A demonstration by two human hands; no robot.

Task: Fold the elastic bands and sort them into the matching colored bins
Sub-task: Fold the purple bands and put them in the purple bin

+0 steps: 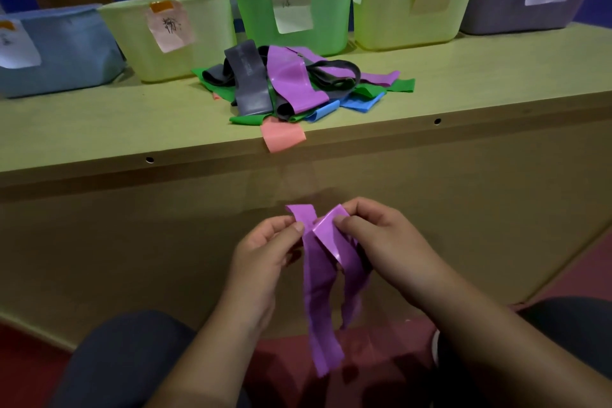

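- Left fingers point(296, 227) pinch the upper left bit of the purple band point(318, 301), thumb in front and the rest curled behind it.
- Right fingers point(344, 220) pinch the upper right bit the same way. So the left hand point(261, 252) and right hand point(384, 235) are both clamped on that one band, thumbs nearly meeting.
- The band itself is a flat, glossy purple strip. Its top parts cross in a little X right between the thumbs, and one tip pokes up to the left.
- Below the fingers two strands hang loose, the left one longer and a bit twisted.
- It's up in the air in front of the table point(99, 129), below the tabletop, touching nothing but the hands.
- On the table near the front edge there's a pile point(251, 89) of grey, purple, green and blue bands, and a pink band point(281, 137) droops over the edge.
- Behind the pile is a row of bins, each with a paper label: blue bin point(66, 53), pale yellow bin point(208, 40), green bin point(331, 26), second pale yellow bin point(381, 20), greyish-purple bin point(496, 3).
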